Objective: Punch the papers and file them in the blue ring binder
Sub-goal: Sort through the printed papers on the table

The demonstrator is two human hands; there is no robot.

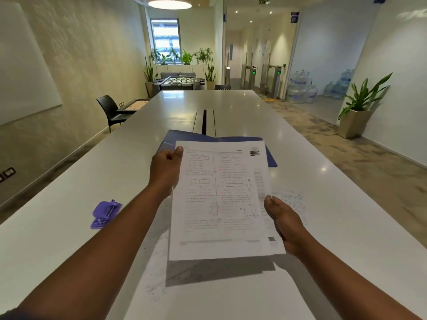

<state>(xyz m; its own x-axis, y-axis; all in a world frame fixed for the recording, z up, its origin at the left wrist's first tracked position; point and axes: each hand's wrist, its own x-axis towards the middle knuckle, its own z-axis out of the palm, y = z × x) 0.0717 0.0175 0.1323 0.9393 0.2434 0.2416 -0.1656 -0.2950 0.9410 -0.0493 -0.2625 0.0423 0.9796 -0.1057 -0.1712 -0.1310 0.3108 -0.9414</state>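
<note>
left grip (166, 168) pinching, right grip (285, 219) pinching, arms outstretched

Single head-worn view, forward and down along the table (231, 107), close above both forearms

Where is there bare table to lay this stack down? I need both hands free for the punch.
Bare white table lies right of the right hand, and on the left between the purple hole punch and the blue binder. It is crowded straight ahead, where the papers overlap the binder.
</note>
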